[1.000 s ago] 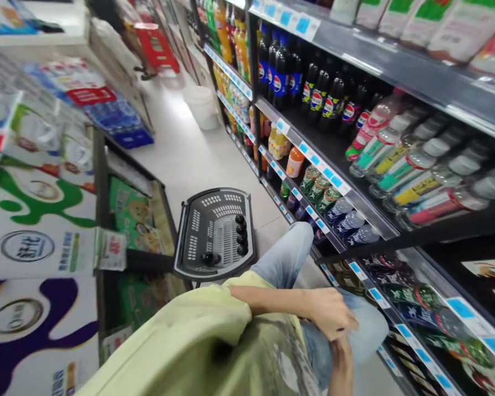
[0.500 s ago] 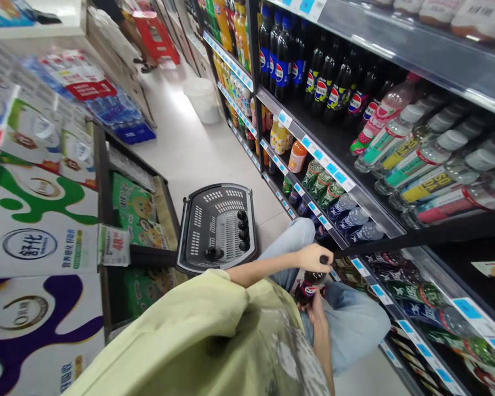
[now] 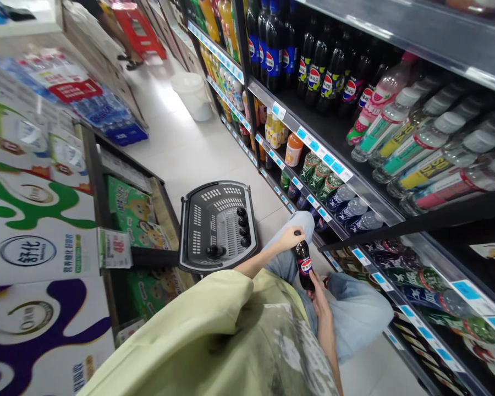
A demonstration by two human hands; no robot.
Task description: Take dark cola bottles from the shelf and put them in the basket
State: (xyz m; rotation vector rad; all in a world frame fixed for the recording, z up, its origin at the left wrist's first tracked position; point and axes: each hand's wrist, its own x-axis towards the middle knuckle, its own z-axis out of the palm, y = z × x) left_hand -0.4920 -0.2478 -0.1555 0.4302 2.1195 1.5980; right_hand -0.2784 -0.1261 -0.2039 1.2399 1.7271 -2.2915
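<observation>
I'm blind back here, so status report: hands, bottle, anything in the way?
Left hand gripping neck of cola bottle. Right hand at its lower end. Bottle tilted. Bent leg between bottle and shopping basket.

Black bottle [image 3: 304, 258], grey basket [image 3: 206, 221], yellow-green shirt [image 3: 177, 346]

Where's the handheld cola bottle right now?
Head view: the cola bottle is below and right of centre, left hand at its cap, right hand near its base, basket to its left.
</observation>
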